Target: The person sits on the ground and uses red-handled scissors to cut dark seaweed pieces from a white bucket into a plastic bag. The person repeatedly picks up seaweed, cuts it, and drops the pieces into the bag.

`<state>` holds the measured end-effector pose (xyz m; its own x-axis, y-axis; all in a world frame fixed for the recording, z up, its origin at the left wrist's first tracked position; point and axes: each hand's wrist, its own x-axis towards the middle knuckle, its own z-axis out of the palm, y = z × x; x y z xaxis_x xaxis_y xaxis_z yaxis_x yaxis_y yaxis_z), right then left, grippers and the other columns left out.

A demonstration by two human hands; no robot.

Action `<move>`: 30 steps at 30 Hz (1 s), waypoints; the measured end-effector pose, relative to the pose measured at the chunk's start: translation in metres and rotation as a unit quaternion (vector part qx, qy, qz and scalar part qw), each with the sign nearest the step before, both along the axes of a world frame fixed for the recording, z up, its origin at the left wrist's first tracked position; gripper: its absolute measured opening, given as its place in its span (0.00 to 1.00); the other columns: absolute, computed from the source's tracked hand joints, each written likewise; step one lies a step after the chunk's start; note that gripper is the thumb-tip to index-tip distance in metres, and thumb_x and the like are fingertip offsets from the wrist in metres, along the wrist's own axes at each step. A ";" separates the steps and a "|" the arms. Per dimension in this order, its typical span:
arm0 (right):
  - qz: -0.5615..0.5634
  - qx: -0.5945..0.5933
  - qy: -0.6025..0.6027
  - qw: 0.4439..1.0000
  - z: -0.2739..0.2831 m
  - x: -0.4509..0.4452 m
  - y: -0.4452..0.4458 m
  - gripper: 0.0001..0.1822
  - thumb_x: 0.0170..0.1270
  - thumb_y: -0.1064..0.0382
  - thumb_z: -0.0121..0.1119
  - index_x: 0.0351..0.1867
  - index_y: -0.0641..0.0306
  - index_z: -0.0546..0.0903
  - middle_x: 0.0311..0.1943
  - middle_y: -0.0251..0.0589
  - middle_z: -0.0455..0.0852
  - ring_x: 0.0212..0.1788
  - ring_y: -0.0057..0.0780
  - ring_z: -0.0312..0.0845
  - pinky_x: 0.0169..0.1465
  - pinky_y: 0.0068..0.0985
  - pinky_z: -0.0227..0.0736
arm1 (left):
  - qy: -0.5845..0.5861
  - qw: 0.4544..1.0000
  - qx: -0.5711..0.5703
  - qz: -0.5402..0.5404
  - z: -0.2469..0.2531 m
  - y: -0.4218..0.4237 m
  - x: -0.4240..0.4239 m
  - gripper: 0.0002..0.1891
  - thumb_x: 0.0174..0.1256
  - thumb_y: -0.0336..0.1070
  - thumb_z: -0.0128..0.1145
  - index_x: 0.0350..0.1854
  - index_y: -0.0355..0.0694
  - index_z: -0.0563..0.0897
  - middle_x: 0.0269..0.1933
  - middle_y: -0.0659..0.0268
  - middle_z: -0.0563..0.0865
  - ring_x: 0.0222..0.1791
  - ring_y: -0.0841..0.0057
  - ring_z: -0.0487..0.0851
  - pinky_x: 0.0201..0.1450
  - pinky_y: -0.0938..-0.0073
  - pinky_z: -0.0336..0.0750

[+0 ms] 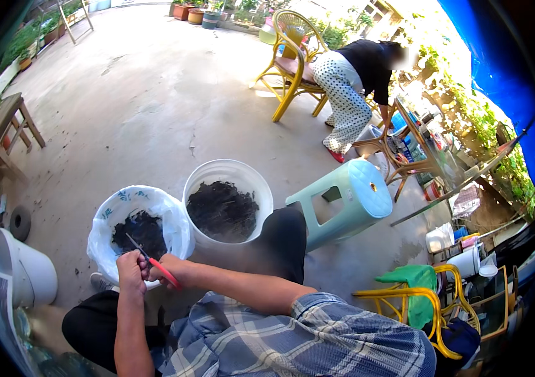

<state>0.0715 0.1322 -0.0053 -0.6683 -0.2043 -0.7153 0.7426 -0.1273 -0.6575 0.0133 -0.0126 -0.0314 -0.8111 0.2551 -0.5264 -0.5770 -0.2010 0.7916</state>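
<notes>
My right hand (172,269) is closed on a pair of scissors (166,273) with red handles, whose blades point up and left over a white bucket lined with a plastic bag (179,228). Beside it, my left hand (131,265) is curled close to the blades at the bag-lined bucket's near rim; whether its fingers hold anything is too small to tell. Dark, crumbly material (141,231) lies in that bucket. Touching it on the right stands a white bucket (267,202) with more dark soil-like matter (222,209) mixed with fibrous bits.
A pale green plastic stool (371,188) stands right of the buckets. An empty-looking white bucket (36,273) is at the left, near a wooden bench (6,118). Another person (347,89) bends over beside a yellow cane chair (296,70). A glass-topped table (425,136) stands beyond.
</notes>
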 end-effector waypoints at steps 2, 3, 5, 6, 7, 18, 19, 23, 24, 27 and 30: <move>-0.006 -0.043 -0.003 0.999 -0.008 -0.001 -0.001 0.11 0.54 0.58 0.69 0.24 0.61 0.80 0.18 0.32 0.73 0.18 0.23 0.67 0.21 0.24 0.64 | -0.007 1.000 0.012 0.014 0.000 0.003 0.001 0.12 0.62 0.33 0.51 0.18 0.41 0.73 0.16 0.69 0.72 0.11 0.81 0.66 0.11 0.80 0.57; -0.007 -0.053 -0.002 0.999 -0.011 -0.001 0.000 0.11 0.53 0.58 0.69 0.25 0.60 0.80 0.18 0.32 0.73 0.18 0.22 0.67 0.21 0.24 0.64 | -0.010 0.999 0.028 0.021 -0.001 0.004 0.003 0.13 0.62 0.33 0.51 0.18 0.41 0.72 0.16 0.68 0.72 0.11 0.81 0.66 0.12 0.79 0.58; -0.009 -0.072 -0.001 0.997 -0.015 -0.002 0.001 0.10 0.53 0.58 0.69 0.25 0.59 0.81 0.18 0.32 0.74 0.19 0.22 0.67 0.21 0.23 0.64 | 0.007 0.999 0.032 0.028 -0.003 0.007 0.002 0.14 0.62 0.33 0.50 0.16 0.41 0.71 0.17 0.67 0.72 0.12 0.79 0.67 0.12 0.79 0.59; -0.007 -0.074 -0.005 0.997 -0.013 -0.003 0.000 0.10 0.54 0.58 0.69 0.25 0.58 0.81 0.18 0.32 0.74 0.19 0.22 0.68 0.21 0.23 0.64 | 0.014 0.999 0.038 0.029 -0.005 0.006 0.003 0.14 0.62 0.32 0.50 0.16 0.41 0.71 0.17 0.66 0.72 0.12 0.79 0.67 0.12 0.79 0.59; -0.011 -0.075 -0.012 0.997 -0.013 -0.002 0.000 0.10 0.54 0.57 0.69 0.25 0.59 0.81 0.18 0.32 0.74 0.18 0.22 0.67 0.21 0.23 0.64 | 0.021 0.998 0.046 0.029 -0.004 0.007 0.003 0.14 0.62 0.32 0.50 0.16 0.41 0.71 0.17 0.66 0.72 0.12 0.79 0.67 0.12 0.79 0.59; -0.019 0.006 -0.045 0.999 -0.018 -0.001 -0.010 0.06 0.59 0.61 0.63 0.35 0.57 0.79 0.20 0.29 0.70 0.18 0.21 0.65 0.19 0.22 0.59 | -0.024 0.997 0.043 0.059 -0.006 0.015 0.013 0.15 0.65 0.33 0.51 0.17 0.43 0.72 0.18 0.70 0.71 0.12 0.83 0.63 0.12 0.81 0.55; -0.023 -0.001 -0.061 0.998 0.000 -0.002 -0.010 0.07 0.59 0.62 0.62 0.38 0.56 0.79 0.20 0.27 0.68 0.18 0.19 0.62 0.19 0.21 0.58 | -0.028 0.996 0.057 0.067 -0.002 0.016 0.013 0.15 0.66 0.33 0.52 0.17 0.43 0.71 0.18 0.70 0.71 0.11 0.84 0.62 0.11 0.81 0.54; -0.015 0.011 -0.059 0.998 -0.008 -0.003 -0.013 0.08 0.59 0.62 0.61 0.39 0.56 0.79 0.22 0.27 0.69 0.20 0.19 0.62 0.20 0.20 0.57 | -0.036 0.993 0.083 0.072 -0.009 0.011 0.014 0.15 0.66 0.34 0.52 0.18 0.43 0.69 0.19 0.69 0.70 0.13 0.85 0.62 0.11 0.81 0.53; -0.012 0.020 -0.062 0.998 -0.004 -0.004 -0.013 0.08 0.59 0.62 0.61 0.39 0.56 0.80 0.23 0.27 0.69 0.20 0.19 0.62 0.21 0.20 0.57 | -0.038 0.993 0.087 0.069 -0.010 0.012 0.013 0.14 0.65 0.34 0.52 0.18 0.43 0.70 0.19 0.69 0.70 0.13 0.85 0.62 0.11 0.81 0.53; -0.007 0.021 -0.055 0.998 -0.002 -0.004 -0.011 0.09 0.58 0.62 0.62 0.40 0.57 0.80 0.23 0.28 0.68 0.21 0.19 0.62 0.21 0.20 0.57 | -0.035 0.993 0.089 0.065 -0.012 0.011 0.012 0.15 0.65 0.34 0.52 0.18 0.43 0.69 0.19 0.69 0.70 0.13 0.84 0.61 0.12 0.80 0.53; 0.001 0.046 -0.067 0.997 0.004 -0.006 -0.010 0.09 0.58 0.62 0.62 0.39 0.58 0.80 0.22 0.28 0.68 0.20 0.19 0.61 0.20 0.21 0.57 | -0.033 0.994 0.088 0.059 -0.016 0.012 0.011 0.15 0.66 0.34 0.52 0.18 0.43 0.69 0.19 0.69 0.70 0.13 0.84 0.61 0.12 0.80 0.54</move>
